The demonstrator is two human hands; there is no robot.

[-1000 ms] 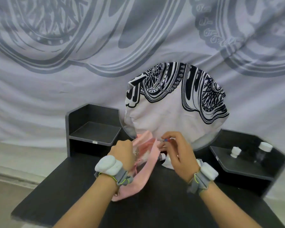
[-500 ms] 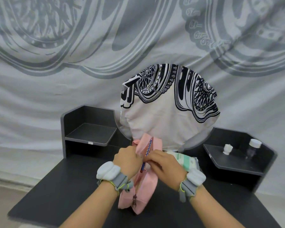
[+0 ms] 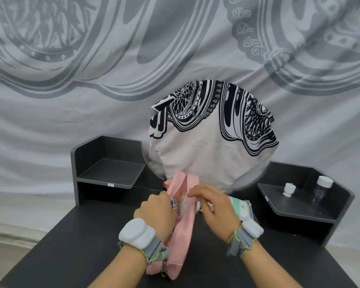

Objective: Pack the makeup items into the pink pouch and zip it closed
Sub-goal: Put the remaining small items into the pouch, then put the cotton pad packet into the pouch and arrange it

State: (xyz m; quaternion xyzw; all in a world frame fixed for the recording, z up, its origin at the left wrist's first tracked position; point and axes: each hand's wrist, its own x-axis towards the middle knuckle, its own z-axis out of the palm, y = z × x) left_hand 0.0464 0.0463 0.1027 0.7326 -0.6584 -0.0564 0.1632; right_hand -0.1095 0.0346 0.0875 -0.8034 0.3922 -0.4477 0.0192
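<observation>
1. Head view: black matte tabletop [image 3: 75,252] fills the lower frame; a pale grey cloth backdrop [image 3: 92,80] printed with large grey swirl patterns hangs behind it across the whole width.
2. Two black corner shelves stand at the back of the table: left shelf [image 3: 110,171] and right shelf [image 3: 295,202].
3. On the right shelf, well apart from the right fingertips: a small white cap [image 3: 288,189] and a clear jar with a white lid [image 3: 322,188].
4. Between the shelves, a round form draped in white cloth with a bold black print [image 3: 212,138] rises just beyond both hands.
5. Pink pouch [image 3: 183,231] stands on the table between the two hands, mouth open at the top, zip pull hanging at its near end.
6. Left hand [image 3: 154,215] is curled in a clench on the pouch's left edge, holding that side.
7. Right hand [image 3: 214,206] has its fingers [image 3: 192,192] bent at the right lip of the opening, touching it; whether they pinch it cannot be told.
8. Blurred contents show inside the mouth, between the two sets of fingers; items not identifiable.
9. A white and green packet [image 3: 240,206] lies on the table just behind the right hand.
10. Both wrists carry grey straps with white pods.
</observation>
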